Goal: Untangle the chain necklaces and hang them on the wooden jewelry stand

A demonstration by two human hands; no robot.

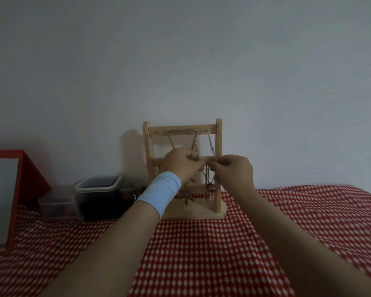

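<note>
In front of the light wooden ladder-shaped jewelry stand, the left hand and right hand each pinch a thin silver chain necklace (to hang it there, probably).

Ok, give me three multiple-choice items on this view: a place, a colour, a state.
1. The tubs sit where from the stand? A left of it; B right of it; C on top of it.
2. The wristband is: A green; B light blue; C black.
3. The left hand and right hand are: A hanging idle; B lifting the stand; C pinching a chain at the middle rail.
Answers: 1 A, they stand by its base on the left. 2 B, pale blue on the left wrist. 3 C, fingertips meet on the chain at the rail.
</note>
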